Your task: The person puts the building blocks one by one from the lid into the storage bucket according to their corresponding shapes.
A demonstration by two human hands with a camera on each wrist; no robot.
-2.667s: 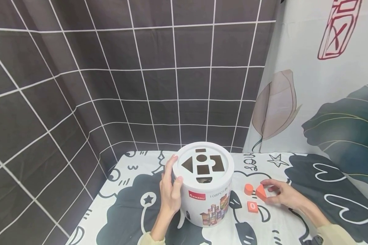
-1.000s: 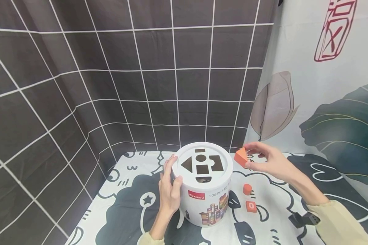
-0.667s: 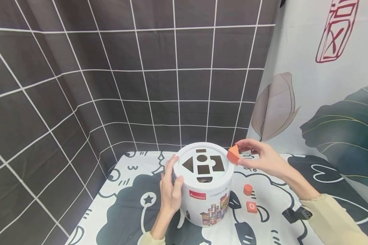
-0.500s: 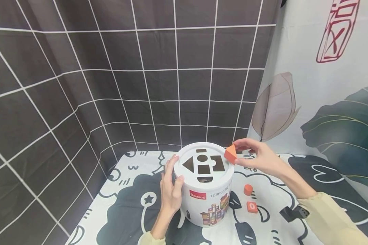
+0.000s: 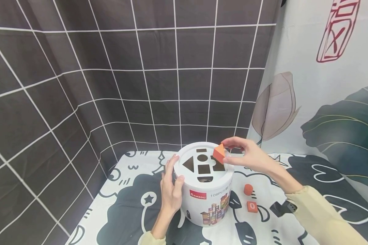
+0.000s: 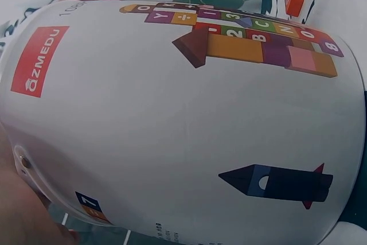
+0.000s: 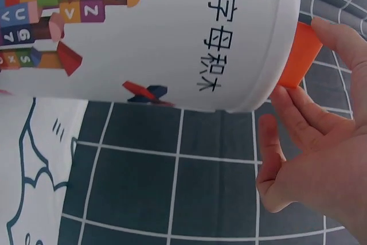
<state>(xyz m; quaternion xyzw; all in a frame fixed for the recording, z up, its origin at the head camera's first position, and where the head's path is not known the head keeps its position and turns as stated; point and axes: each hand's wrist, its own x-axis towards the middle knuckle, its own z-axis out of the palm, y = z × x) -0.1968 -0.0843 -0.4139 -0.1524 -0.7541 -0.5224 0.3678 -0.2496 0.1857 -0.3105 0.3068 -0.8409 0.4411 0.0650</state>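
Observation:
A white lidded bucket (image 5: 203, 207) stands upright in the head view, with shaped holes cut in its lid (image 5: 184, 175). My left hand (image 5: 171, 189) rests against its left side, fingers fairly straight and the thumb near the lid's rim. Over the right part of the lid, my right hand (image 5: 248, 154) pinches an orange triangular block (image 5: 219, 153) between thumb and fingers. That block partly covers the notched hole beneath it. In the right wrist view the orange block (image 7: 300, 55) shows just beyond the bucket's rim, between the fingertips.
Right of the bucket lie an orange cylinder block (image 5: 248, 189) and an orange square block (image 5: 252, 207) marked 0. A patterned black-and-white cloth (image 5: 125, 204) covers the surface. Dark grid curtain (image 5: 135, 85) hangs behind, with a white printed one at right.
My right hand has picked the triangular block up from the cloth, lifted it and carried it left over the lid. The left hand has stayed on the bucket.

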